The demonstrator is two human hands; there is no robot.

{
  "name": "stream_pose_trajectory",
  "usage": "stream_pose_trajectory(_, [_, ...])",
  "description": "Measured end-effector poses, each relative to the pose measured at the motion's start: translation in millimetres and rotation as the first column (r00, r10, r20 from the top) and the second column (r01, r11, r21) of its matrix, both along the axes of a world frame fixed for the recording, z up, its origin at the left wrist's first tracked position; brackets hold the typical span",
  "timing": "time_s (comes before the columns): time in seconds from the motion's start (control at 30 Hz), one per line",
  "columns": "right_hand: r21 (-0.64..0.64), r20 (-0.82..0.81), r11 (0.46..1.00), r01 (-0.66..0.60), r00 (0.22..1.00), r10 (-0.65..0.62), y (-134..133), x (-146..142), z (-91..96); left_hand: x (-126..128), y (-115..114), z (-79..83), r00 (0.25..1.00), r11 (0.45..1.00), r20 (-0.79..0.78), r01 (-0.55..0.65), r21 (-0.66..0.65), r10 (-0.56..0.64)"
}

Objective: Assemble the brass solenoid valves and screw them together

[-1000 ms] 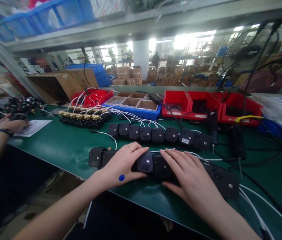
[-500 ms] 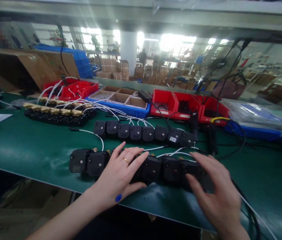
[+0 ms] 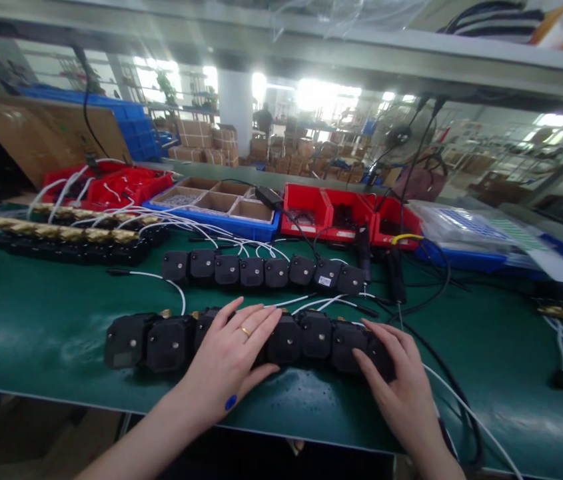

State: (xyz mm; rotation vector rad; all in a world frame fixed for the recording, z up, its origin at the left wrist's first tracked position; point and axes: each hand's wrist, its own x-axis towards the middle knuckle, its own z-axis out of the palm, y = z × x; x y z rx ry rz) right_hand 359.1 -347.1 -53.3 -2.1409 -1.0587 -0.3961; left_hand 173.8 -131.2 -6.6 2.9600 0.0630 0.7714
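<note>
Along the near part of the bench runs a row of black octagonal housings [image 3: 170,344] with small brass fittings at their backs. My left hand [image 3: 234,347], with a ring on one finger, lies across the middle of this row, fingers stretched out and thumb apart on the near side. My right hand [image 3: 398,380] wraps the row's right end, its thumb against the front of a black housing [image 3: 348,347] and its fingers over the last one, partly hidden. Behind stands a second row of similar housings [image 3: 251,272], with white cables reaching back from it.
Brass-topped units [image 3: 71,233] lie at the left by a red bin [image 3: 126,190]. Farther back are a blue divided tray [image 3: 256,230], red bins [image 3: 346,233] and bagged sheets [image 3: 466,223]. Two black power screwdrivers [image 3: 397,277] hang at centre right. Loose cables [image 3: 456,397] run along the right.
The view has turned to the right, bringing more units into sight there. My right hand has come in closer on the row's end; my left hand keeps its place on the row.
</note>
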Motion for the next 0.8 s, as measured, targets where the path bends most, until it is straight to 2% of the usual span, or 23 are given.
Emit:
stream_pose_trajectory(0.07, [-0.044,0.104,0.999,-0.019,0.994,0.023,-2.8,2.2,9.9,-16.9,6.7,9.0,0.999,1.0,0.055,0.0,0.008,-0.001])
stream_pose_trajectory(0.1, [-0.066,0.168,0.997,-0.031,0.985,0.042,-2.8,2.7,15.9,-28.1,12.0,13.2,0.992,0.999,0.117,-0.05,0.004,0.049])
stream_pose_trajectory(0.17, [-0.108,0.273,0.991,-0.078,0.956,0.105,2.4,0.7,27.8,-54.0,25.4,18.0,0.94,0.975,0.262,-0.22,-0.03,0.22])
stream_pose_trajectory(0.23, [-0.158,0.342,0.974,-0.163,0.916,0.209,15.1,-4.8,37.3,-79.5,39.8,14.5,0.825,0.898,0.356,-0.422,-0.126,0.438])
stream_pose_trajectory(0.3, [-0.207,0.4,0.945,-0.252,0.86,0.317,33.9,-12.3,43.2,-98.8,51.2,1.8,0.71,0.781,0.324,-0.571,-0.254,0.625])
stream_pose_trajectory(0.33, [-0.228,0.421,0.93,-0.287,0.833,0.36,44.6,-16.1,45.0,-104.8,54.8,-7.1,0.679,0.736,0.286,-0.6,-0.314,0.676])
stream_pose_trajectory(0.43, [-0.299,0.429,0.873,-0.385,0.764,0.483,75.4,-26.0,47.6,-107.4,56.4,-34.8,0.716,0.669,0.118,-0.563,-0.485,0.688])
stream_pose_trajectory(0.53, [-0.407,0.309,0.775,-0.483,0.726,0.614,95.0,-30.5,47.7,-97.1,48.6,-49.1,0.69,0.634,0.132,-0.549,-0.545,0.711])
stream_pose_trajectory(0.63, [-0.453,0.133,0.72,-0.526,0.759,0.638,99.2,-31.2,46.3,-87.0,39.8,-48.2,0.678,0.642,0.159,-0.555,-0.529,0.717])
stream_pose_trajectory(0.8, [-0.471,-0.016,0.703,-0.532,0.802,0.597,88.4,-31.1,51.8,-80.9,30.9,-43.5,0.695,0.665,0.17,-0.545,-0.51,0.699])
